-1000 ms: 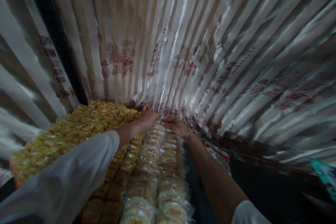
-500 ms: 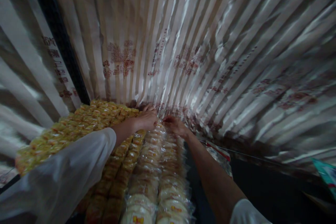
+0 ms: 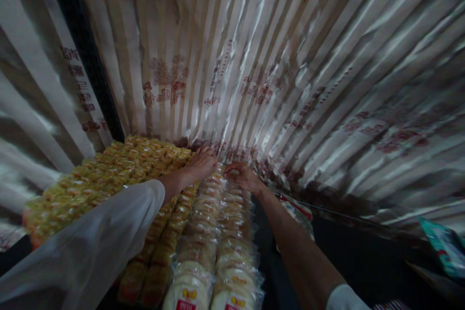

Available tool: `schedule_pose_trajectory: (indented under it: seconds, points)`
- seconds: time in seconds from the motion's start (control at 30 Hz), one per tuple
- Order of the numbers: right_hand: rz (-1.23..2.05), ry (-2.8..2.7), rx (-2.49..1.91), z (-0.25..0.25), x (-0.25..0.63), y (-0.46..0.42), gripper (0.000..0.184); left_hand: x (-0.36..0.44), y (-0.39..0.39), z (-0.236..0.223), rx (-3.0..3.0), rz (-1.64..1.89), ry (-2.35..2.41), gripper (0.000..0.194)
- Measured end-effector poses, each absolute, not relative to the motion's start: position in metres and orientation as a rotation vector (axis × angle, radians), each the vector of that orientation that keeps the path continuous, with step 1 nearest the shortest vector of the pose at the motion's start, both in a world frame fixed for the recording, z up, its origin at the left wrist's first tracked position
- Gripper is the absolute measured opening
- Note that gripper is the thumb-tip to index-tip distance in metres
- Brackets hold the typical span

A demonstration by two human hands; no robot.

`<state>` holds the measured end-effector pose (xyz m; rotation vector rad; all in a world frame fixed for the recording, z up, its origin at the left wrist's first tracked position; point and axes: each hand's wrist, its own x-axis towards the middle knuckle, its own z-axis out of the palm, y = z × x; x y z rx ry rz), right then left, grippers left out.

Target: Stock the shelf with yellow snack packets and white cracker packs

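My left hand (image 3: 204, 162) reaches to the far end of two rows of clear-wrapped round, pale flat cakes (image 3: 203, 232). Its fingers are bent and partly hidden, so I cannot see whether they grip anything. Opposite it, my right hand (image 3: 242, 176) is at the far end of the right-hand row (image 3: 238, 242). Its thumb and fingers point left with a small dark gap between them, close to the last wrapped cake (image 3: 219, 173). The nearest cakes carry red and yellow labels. Under my left forearm stand rows of yellow-wrapped packages (image 3: 119, 164).
A striped, printed sheet (image 3: 203, 48) hangs as a wall behind the rows, with a dark post (image 3: 85, 43) at left. On the dark surface (image 3: 341, 247) at right are a red-and-white packet (image 3: 300, 210) and a teal packet (image 3: 441, 242).
My right hand's fingers have parted slightly, and my left hand has shifted a little at the row's far end. The view has moved slightly, showing more of the front cakes' labels.
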<state>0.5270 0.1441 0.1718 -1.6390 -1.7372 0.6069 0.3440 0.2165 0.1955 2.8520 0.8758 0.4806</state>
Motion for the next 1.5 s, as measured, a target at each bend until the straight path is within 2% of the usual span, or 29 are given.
schedule_pose_trajectory:
  seconds: [0.13,0.27,0.37,0.6,0.77,1.0,1.17,1.37,1.43,1.5]
  points:
    - [0.653,-1.654,-1.669,0.166,0.525,0.145,0.012,0.336,0.216,0.202,2.860,0.571,0.773,0.017]
    - [0.662,-1.657,-1.641,0.163,0.526,0.147,0.009,0.327,0.211,0.214,2.905,0.405,0.648,0.010]
    - [0.637,-1.663,-1.637,0.163,0.526,0.145,0.009,0.324,0.207,0.219,2.917,0.305,0.606,0.013]
    - [0.257,-1.779,-1.632,0.177,0.518,0.128,0.010,0.326,0.209,0.211,2.908,0.230,0.598,0.020]
    - [0.281,-1.962,-1.569,0.182,0.506,0.123,0.007,0.333,0.212,0.203,2.917,0.322,0.701,0.010]
    - [0.195,-1.931,-1.677,0.170,0.502,0.125,0.011,0.322,0.197,0.219,3.005,0.428,0.589,0.016]
    - [0.238,-1.877,-1.742,0.168,0.500,0.124,0.012,0.312,0.184,0.227,3.099,0.159,0.496,0.017]
    - [0.113,-1.897,-1.663,0.182,0.492,0.109,0.010,0.315,0.179,0.224,3.102,0.059,0.589,0.015]
    - [0.093,-1.962,-1.649,0.188,0.489,0.102,0.011,0.315,0.178,0.224,3.087,0.056,0.611,0.018]
    - [0.076,-2.020,-1.673,0.194,0.487,0.097,0.012,0.315,0.177,0.224,3.072,0.085,0.643,0.030]
